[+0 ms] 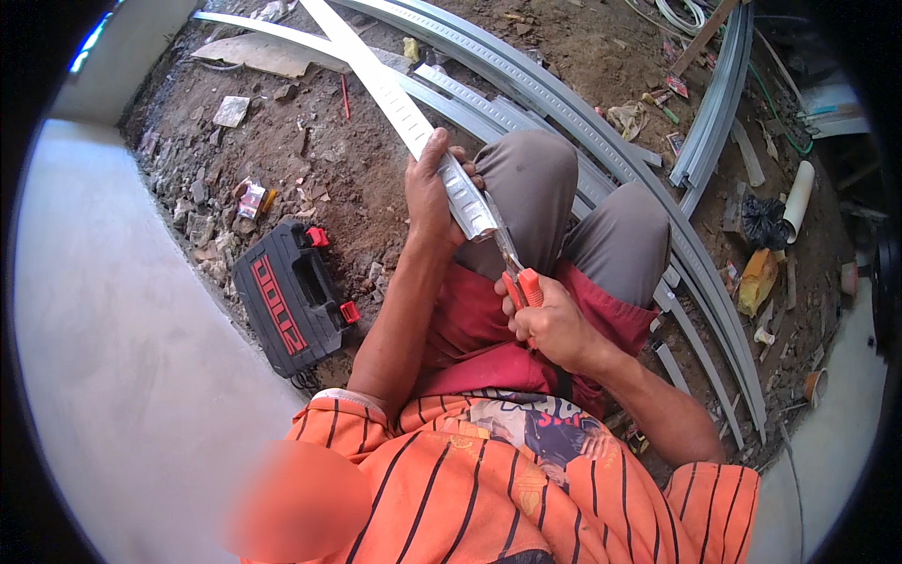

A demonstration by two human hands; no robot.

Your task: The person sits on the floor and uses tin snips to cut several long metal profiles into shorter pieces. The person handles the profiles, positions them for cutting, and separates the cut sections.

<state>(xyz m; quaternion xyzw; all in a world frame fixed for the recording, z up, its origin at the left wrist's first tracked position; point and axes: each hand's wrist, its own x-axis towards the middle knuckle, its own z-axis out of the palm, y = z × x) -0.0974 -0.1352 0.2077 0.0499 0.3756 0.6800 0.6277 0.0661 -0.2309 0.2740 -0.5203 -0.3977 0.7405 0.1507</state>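
My left hand [432, 193] is wrapped around a long, slotted metal furring channel [399, 113], close to its near end. The channel slants up and away to the far left, over my bent knees. Closed on the red-orange handles of a pair of tin snips [530, 286] is my right hand [556, 324]. The blades of the snips point toward the channel's near end and meet its right edge there. How deep the blades sit on the metal cannot be made out.
A black tool case [289, 299] with red latches lies on the dirt at left, beside a pale wall [141, 310]. Long metal channels [564, 99] stretch across the ground beyond and right of my knees. Rubble, a yellow wrapper [757, 282] and a white pipe [799, 201] lie about.
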